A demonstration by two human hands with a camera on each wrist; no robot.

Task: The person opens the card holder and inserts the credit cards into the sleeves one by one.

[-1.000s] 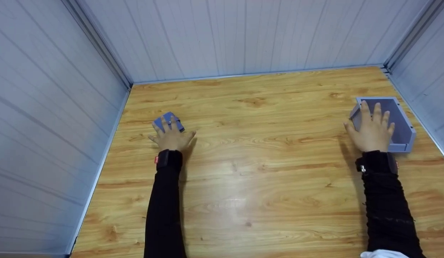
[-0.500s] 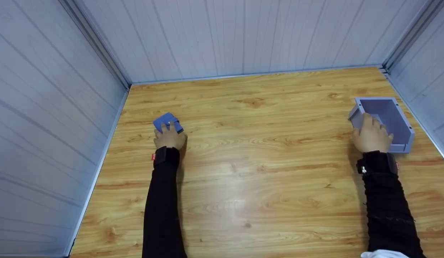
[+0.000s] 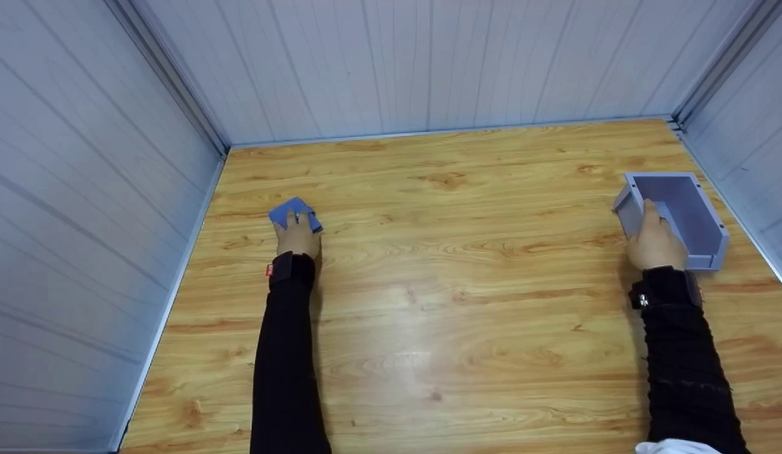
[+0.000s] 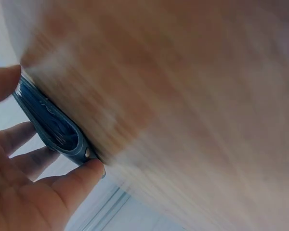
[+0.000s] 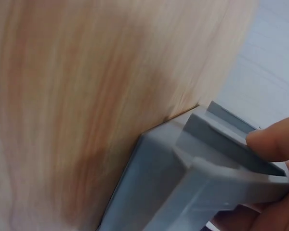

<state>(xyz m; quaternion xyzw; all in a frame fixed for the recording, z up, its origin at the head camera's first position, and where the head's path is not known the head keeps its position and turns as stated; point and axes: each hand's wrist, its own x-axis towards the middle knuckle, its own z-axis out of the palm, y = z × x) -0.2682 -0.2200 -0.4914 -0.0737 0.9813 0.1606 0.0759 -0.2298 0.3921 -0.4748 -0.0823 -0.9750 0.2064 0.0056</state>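
Note:
A small blue wallet [image 3: 286, 209] lies on the wooden table at the left. My left hand [image 3: 297, 240] grips it from its near side, the fingers reaching over its top. In the left wrist view the wallet [image 4: 70, 149] stands edge-on, showing its inner layers and a metal snap, with fingertips and thumb at its edges. At the far right stands a grey plastic bin [image 3: 702, 261]. My right hand [image 3: 657, 244] holds its left side wall. The right wrist view has the thumb over the rim of the bin [image 5: 156, 161] and the other fingers behind the wall, partly hidden.
White panel walls enclose the wooden table [image 3: 429, 284] at the back [image 3: 397, 69], the left and the right. The bin stands close to the right wall [image 3: 769, 151]. Bare wood lies between the two hands.
Both hands had spread fingers over the wallet and the bin. The left fingers have closed in on the wallet, and the right fingers have curled onto the bin's left wall.

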